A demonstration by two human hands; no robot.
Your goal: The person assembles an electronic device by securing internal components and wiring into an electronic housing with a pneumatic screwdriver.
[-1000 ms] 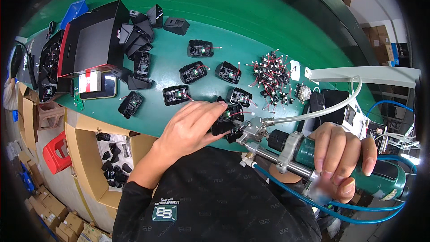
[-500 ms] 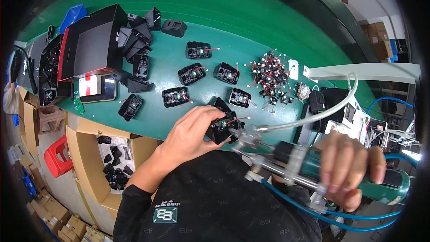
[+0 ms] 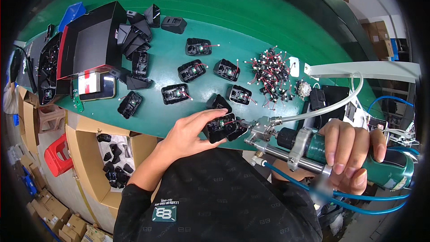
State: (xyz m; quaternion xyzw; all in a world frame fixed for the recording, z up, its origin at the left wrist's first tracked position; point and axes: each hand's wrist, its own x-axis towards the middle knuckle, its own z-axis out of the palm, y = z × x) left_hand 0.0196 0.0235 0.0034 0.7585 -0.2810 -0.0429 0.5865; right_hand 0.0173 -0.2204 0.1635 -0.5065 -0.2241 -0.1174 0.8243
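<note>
My left hand (image 3: 190, 132) grips the sides of a black plastic housing (image 3: 220, 130) near the table's front edge, with a small circuit board and red wire inside it. In my right hand (image 3: 351, 152) is a green electric screwdriver (image 3: 318, 147), fingers wrapped round its body. A metal feed head (image 3: 264, 127) at its front points left, its tip close to the right side of the held housing; I cannot tell whether they touch. Another black housing (image 3: 219, 102) lies just behind the held one, and part of a further black piece shows beside it.
Several open housings (image 3: 192, 71) with wired boards lie on the green table (image 3: 152, 123). A heap of wired parts (image 3: 271, 76) and a pile of screws (image 3: 303, 89) are at right. Black covers surround a black box (image 3: 92, 40). A clear hose (image 3: 331, 114) and blue hoses (image 3: 291, 183) trail from the screwdriver.
The screwdriver has shifted right and its head has turned, its tip drawing back from over the housing. The held housing has tilted slightly in my left hand.
</note>
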